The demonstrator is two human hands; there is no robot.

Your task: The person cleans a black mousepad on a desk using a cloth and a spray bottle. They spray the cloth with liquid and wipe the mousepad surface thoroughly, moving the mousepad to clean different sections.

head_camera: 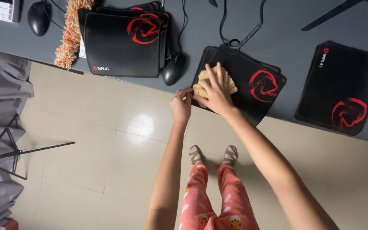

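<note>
Pressing down flat, the right hand (216,91) has its fingers spread over a tan cloth (205,81) that sits on a black mouse pad with a red swirl (252,83), right at the near edge of the grey desk (277,34). So that hand is open, palm on the cloth, not gripping it. The left hand (181,104) is just beside it on the left, fingers curled and pinching the near left corner of the same pad, which hangs a bit over the desk edge. A second pad seems to lie under it. A black mouse (173,68) sits just left of the pad, then a stack of matching pads (122,44) further left, with an orange fringed duster (71,34) beside them. One more pad (341,87) lies well apart on the right.
</note>
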